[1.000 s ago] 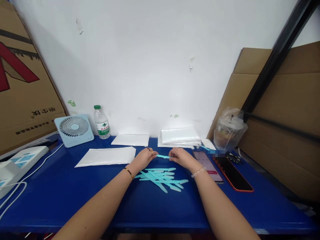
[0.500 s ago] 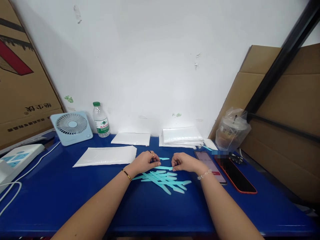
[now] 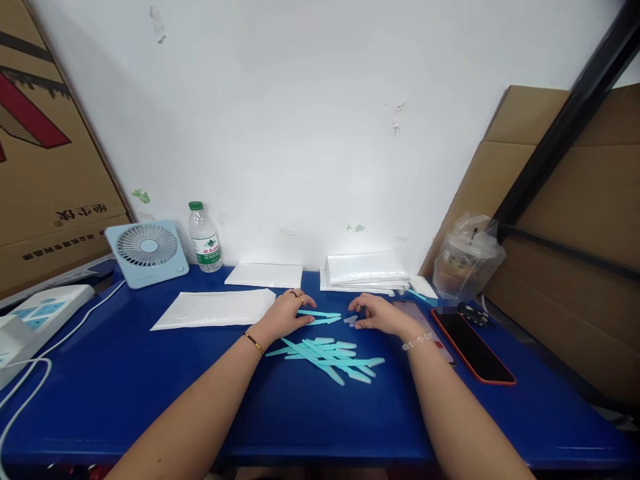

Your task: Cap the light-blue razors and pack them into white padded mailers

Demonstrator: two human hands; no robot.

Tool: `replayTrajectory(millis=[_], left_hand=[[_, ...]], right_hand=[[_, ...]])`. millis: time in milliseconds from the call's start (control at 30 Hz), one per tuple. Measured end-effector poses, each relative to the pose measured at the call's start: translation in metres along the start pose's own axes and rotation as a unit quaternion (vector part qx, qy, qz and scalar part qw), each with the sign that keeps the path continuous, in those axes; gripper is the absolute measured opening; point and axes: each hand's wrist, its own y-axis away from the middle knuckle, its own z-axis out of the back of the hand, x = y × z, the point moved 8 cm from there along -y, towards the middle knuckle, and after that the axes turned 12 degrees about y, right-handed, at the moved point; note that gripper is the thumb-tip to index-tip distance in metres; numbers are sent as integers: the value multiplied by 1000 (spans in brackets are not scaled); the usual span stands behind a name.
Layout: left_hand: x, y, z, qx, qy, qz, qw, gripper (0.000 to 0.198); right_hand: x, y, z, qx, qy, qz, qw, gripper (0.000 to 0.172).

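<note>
Thumb and fingers of my left hand (image 3: 287,316) are closed at the handle end of a turquoise eyebrow razor (image 3: 327,321), low over the table. Just behind it lies a second eyebrow razor (image 3: 320,313), nearly parallel, its left end partly hidden by my fingers. My right hand (image 3: 377,313) has its fingertips apart and slightly curled, with nothing visible gripped. Small clear blade caps (image 3: 351,321) rest by its thumb and fingertips. Nearer to me, a loose crisscrossed pile of turquoise eyebrow razors (image 3: 330,360) lies with pale blade ends mostly to the right.
White padded envelopes (image 3: 215,310) lie left, with a stack of envelopes (image 3: 367,270) at the wall. A fan (image 3: 149,250), water bottle (image 3: 206,243) and power strip (image 3: 45,320) are left. Phones (image 3: 473,347) and a bagged drink cup (image 3: 465,263) stand right, on the blue table (image 3: 150,400).
The razor that was between my hands has moved back beside the other one, at my left hand. My right hand has come away from it and its fingers have opened near the clear caps.
</note>
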Motion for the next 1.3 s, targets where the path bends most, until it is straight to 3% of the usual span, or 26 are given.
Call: replayTrajectory(millis=[100, 200, 300, 467, 600, 700, 767, 867, 1100, 1200, 1300], left_hand=[[3, -1, -4, 10, 13, -7, 1000, 25], [9, -2, -6, 13, 19, 6, 1000, 19], [9, -3, -5, -1, 15, 9, 1000, 21], [-3, -1, -2, -6, 26, 11, 1000, 24], [-12, 4, -11, 58, 80, 34, 995, 34], [-15, 9, -23, 136, 116, 48, 983, 36], [-16, 11, -27, 156, 116, 54, 979, 32], [-13, 7, -22, 119, 83, 55, 988, 24], [3, -3, -12, 38, 27, 72, 996, 18], [1, -6, -7, -6, 3, 43, 999, 25], [-7, -4, -3, -25, 11, 28, 999, 27]], right_hand=[[-5, -3, -4, 4, -7, -2, 1000, 14], [-5, -2, 2, -21, 11, -29, 999, 16], [24, 0, 10, -64, 23, 6, 998, 18], [81, -2, -19, 20, 22, 105, 994, 16], [84, -5, -35, 52, 38, 101, 993, 11], [81, -5, -32, 46, 33, 97, 994, 8], [79, -4, -24, 30, 28, 93, 995, 10], [69, -2, -11, 5, 23, 73, 997, 13], [11, 4, 5, 6, 3, -49, 999, 11], [23, 7, 8, 7, -5, -12, 1000, 19], [45, 10, -7, 82, 2, 49, 995, 26]])
